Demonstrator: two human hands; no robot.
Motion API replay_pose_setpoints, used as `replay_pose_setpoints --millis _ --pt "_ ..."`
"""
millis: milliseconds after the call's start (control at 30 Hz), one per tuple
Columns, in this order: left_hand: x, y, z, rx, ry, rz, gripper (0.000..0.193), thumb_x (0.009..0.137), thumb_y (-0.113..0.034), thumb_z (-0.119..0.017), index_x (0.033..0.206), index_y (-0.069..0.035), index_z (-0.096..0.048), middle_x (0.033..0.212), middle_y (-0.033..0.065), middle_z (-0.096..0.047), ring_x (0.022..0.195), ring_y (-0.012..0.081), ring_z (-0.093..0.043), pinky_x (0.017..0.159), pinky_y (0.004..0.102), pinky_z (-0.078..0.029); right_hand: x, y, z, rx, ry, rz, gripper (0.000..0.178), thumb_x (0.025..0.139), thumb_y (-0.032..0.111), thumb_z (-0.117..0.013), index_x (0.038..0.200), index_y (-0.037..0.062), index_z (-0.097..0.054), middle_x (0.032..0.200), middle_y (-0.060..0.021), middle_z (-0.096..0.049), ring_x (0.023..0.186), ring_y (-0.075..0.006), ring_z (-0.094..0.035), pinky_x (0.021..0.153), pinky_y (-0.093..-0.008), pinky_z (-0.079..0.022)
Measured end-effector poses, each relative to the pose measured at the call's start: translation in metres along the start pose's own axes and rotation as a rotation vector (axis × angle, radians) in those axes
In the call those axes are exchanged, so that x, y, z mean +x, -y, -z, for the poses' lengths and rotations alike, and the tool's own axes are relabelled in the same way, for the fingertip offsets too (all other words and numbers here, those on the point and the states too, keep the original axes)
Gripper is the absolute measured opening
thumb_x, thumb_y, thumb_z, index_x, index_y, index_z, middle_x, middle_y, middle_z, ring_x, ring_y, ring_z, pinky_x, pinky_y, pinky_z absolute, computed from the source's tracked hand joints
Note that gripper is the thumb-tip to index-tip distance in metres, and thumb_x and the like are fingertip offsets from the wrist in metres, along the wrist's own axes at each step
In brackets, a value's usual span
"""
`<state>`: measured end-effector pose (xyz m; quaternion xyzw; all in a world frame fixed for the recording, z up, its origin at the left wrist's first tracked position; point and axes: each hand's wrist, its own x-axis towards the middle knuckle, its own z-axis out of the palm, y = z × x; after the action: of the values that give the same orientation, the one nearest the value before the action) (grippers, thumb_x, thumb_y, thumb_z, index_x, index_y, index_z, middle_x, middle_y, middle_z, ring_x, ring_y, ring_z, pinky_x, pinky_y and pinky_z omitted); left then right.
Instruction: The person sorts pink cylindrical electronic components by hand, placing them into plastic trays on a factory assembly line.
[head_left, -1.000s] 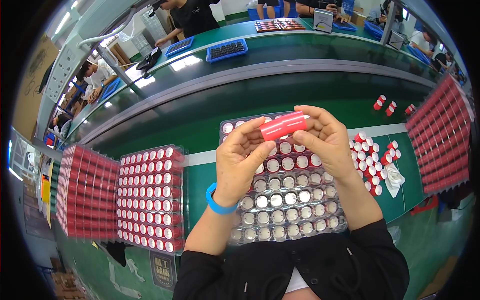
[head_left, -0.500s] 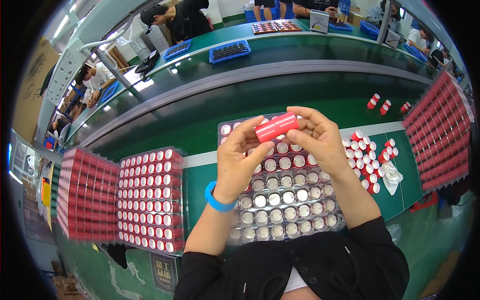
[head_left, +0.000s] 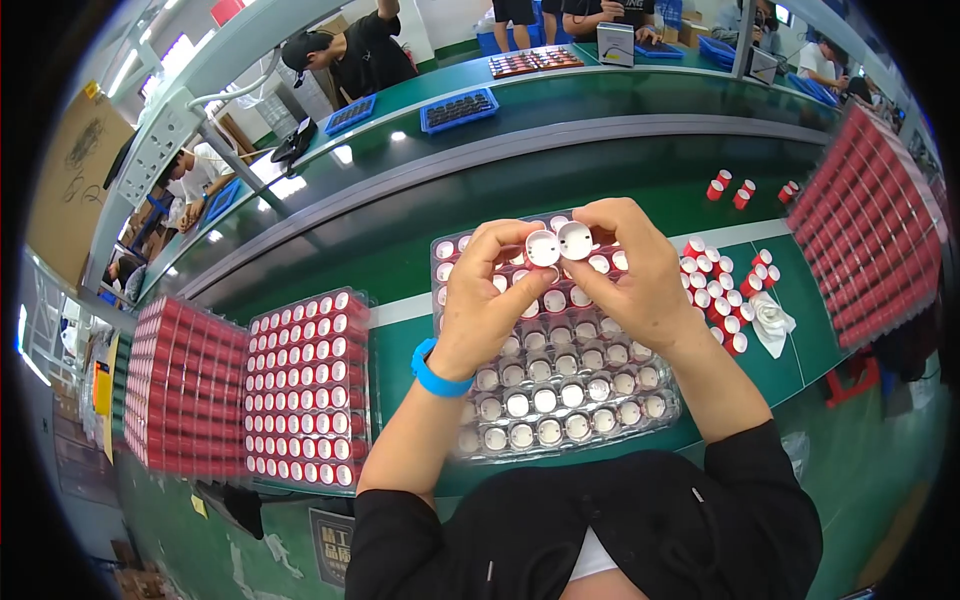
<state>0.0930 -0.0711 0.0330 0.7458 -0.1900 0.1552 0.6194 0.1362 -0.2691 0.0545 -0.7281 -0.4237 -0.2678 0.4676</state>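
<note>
Two small red cylinders with white round ends are held side by side above the middle tray, their white ends facing me. My left hand (head_left: 485, 302) pinches the left cylinder (head_left: 541, 249) between thumb and fingers. In my right hand (head_left: 632, 285) is the right cylinder (head_left: 575, 240), gripped the same way. The two rims touch or nearly touch; a small dark dot shows inside each white end. Below them lies a clear plastic tray (head_left: 556, 455) filled with rows of similar white-ended cylinders. A blue band (head_left: 437, 375) circles my left wrist.
Left stand a clear tray of red cylinders (head_left: 304, 388) and a tall red stack (head_left: 180, 388). Loose cylinders (head_left: 715, 290) and a white cloth (head_left: 771, 325) lie right, before another tall stack (head_left: 875, 235). A metal rail (head_left: 600, 132) runs behind; people work at a bench (head_left: 560, 82) beyond.
The two cylinders were end to end with their red sides showing; both are now turned so their white ends face me, side by side. My view has shifted slightly.
</note>
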Motion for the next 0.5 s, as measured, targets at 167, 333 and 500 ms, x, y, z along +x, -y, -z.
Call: replay_pose_setpoints --millis 167,333,500 --pt "-0.008 -0.022 -0.014 0.122 -0.128 -0.131 0.036 0.088 -0.001 -0.071 0.123 -0.001 -0.059 0.111 0.0069 -0.064 0.102 0.0133 -0.063 0.087 0.0273 -0.052 -0.001 0.007 0.008 -0.049 0.015 0.070 0.031 0.081 0.003 -0.077 0.108 0.0023 -0.062 0.101 -0.0126 -0.067 0.088 -0.0228 -0.068 0.075 -0.0325 -0.055" --pt "-0.011 -0.029 0.002 -0.163 -0.072 0.148 0.017 0.093 -0.010 -0.069 0.105 -0.001 -0.061 0.094 0.0067 -0.068 0.083 0.0111 -0.065 0.075 0.0254 -0.053 0.010 0.011 0.015 0.301 0.266 -0.388 0.021 0.086 0.009 -0.076 0.098 -0.0012 -0.062 0.088 -0.0056 -0.068 0.077 -0.0146 -0.067 0.068 -0.0269 -0.054" --pt "-0.012 -0.026 0.016 -0.856 0.014 0.594 0.033 0.100 -0.039 -0.060 0.102 -0.006 -0.064 0.093 0.0090 -0.071 0.076 0.0165 -0.070 0.069 0.0297 -0.059 0.017 -0.020 -0.008 0.960 0.322 -0.967 0.035 0.093 0.044 -0.069 0.094 0.0089 -0.067 0.080 -0.0037 -0.070 0.063 -0.0083 -0.068 0.058 -0.0225 -0.055"
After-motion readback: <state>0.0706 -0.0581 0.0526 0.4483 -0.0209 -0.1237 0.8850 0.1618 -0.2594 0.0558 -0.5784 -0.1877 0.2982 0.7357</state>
